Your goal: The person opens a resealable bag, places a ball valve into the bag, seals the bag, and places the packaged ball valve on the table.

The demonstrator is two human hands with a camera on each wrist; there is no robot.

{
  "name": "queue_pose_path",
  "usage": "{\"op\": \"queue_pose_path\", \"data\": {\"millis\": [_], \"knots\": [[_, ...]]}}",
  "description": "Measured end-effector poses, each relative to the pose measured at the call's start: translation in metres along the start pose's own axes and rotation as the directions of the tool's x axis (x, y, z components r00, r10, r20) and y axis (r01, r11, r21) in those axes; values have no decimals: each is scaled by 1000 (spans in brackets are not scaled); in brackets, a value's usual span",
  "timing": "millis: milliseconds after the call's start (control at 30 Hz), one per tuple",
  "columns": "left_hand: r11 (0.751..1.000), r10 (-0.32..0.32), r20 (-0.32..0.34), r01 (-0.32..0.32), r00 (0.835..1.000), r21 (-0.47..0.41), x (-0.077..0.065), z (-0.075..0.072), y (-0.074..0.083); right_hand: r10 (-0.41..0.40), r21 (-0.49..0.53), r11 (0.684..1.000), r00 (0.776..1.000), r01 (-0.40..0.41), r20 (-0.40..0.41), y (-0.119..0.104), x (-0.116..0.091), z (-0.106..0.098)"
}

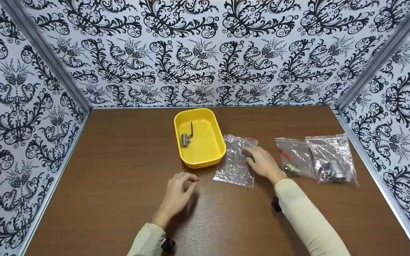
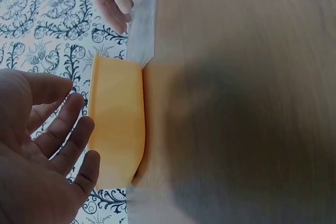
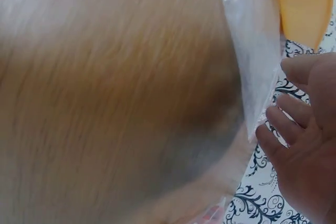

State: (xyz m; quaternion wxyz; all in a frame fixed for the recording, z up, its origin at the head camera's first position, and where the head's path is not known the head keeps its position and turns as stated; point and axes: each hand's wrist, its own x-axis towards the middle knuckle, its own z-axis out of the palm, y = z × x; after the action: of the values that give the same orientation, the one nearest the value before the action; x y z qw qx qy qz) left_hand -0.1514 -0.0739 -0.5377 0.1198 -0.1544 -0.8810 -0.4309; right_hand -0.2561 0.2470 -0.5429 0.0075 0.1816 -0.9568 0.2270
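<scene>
Left hand (image 1: 176,193): near side of the yellow tray (image 1: 205,149), just short of its front edge, apart from it. Forearm comes in from the bottom, angled up and to the right. Fingers loosely bent, thumb tip close to index tip, narrow gap, nothing held; the other fingers curve gently in the left wrist view.

Right hand (image 1: 263,163): over the right edge of the flat clear bag (image 1: 235,163), forearm slanting in from lower right, fingers pointing up-left toward the tray. Fingers relaxed, slightly spread and bent, thumb apart from them, no grip on the bag. Contact with the bag: can't tell.

Flat clear bag lies on the brown table (image 1: 126,149), right beside the tray's right side. Metal valve (image 1: 184,140) sits inside the tray, near its left wall, dark lever pointing to the far end.

Right of the right hand: a bag with a red and brass-coloured part (image 1: 303,156), then a bag with a grey metal part (image 1: 333,149), side by side on the table. Both arms in pale sleeves (image 1: 308,213), dark gadget (image 1: 276,203) at each wrist.
</scene>
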Motion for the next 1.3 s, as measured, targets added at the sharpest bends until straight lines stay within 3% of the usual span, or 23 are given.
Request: {"op": "queue_pose_path", "data": {"millis": [167, 367, 600, 900, 1067, 1133, 1300], "knots": [[1000, -11, 28, 11, 1000, -12, 1, 4, 3, -12, -109, 994, 1000, 13, 13, 6, -5, 1], [999, -28, 64, 30, 998, -31, 2, 9, 7, -22, -188, 982, 998, 11, -53, 8, -8, -3], [999, -17, 87, 21, 996, -45, 4, 15, 13, 105, -154, 980, 983, -128, -152, 13, -3, -7], [999, 29, 105, -26, 994, -29, 8, 22, 23, 196, -157, 969, 980, -188, 36, 13, -7, -18], [999, 28, 115, -25, 993, -27, 9, 23, 25, 255, -104, 965, 955, -242, 149, 7, -11, -28], [999, 23, 126, -19, 992, -28, 9, 23, 26, 263, -75, 964, 949, -254, 174, 5, -13, -30], [999, 10, 153, -4, 988, -40, 10, 25, 27, 243, 1, 969, 957, -246, 161, 2, -20, -33]]}}
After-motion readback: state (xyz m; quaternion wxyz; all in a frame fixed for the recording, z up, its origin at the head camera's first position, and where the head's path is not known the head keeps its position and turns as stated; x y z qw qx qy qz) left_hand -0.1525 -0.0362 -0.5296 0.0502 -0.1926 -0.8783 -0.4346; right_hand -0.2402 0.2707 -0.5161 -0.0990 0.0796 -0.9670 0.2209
